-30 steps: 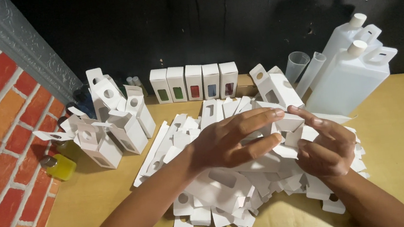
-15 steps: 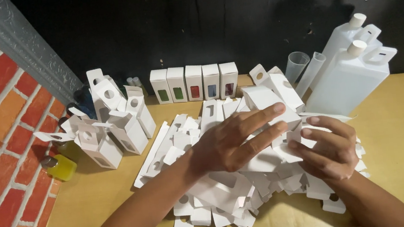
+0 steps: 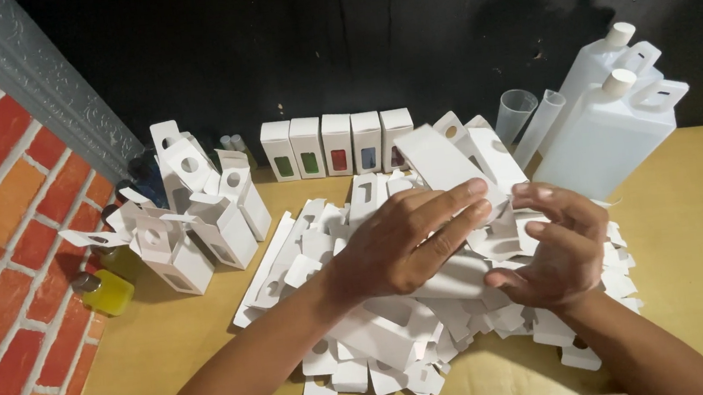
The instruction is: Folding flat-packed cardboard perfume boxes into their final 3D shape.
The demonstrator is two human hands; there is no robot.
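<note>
White flat carton [image 3: 439, 162] now lifted (tilted), both hands [image 3: 413, 243] gripping

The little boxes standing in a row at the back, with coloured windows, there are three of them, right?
Not three: the head view shows five little white boxes standing in a row at the back, each with a coloured window, behind the pile of flat white box blanks.

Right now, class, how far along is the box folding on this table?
Done: five closed boxes stand at the back, and open-topped ones on the left. In hand: the left hand and right hand hold one flat blank. Left: a large heap of flat blanks.
</note>
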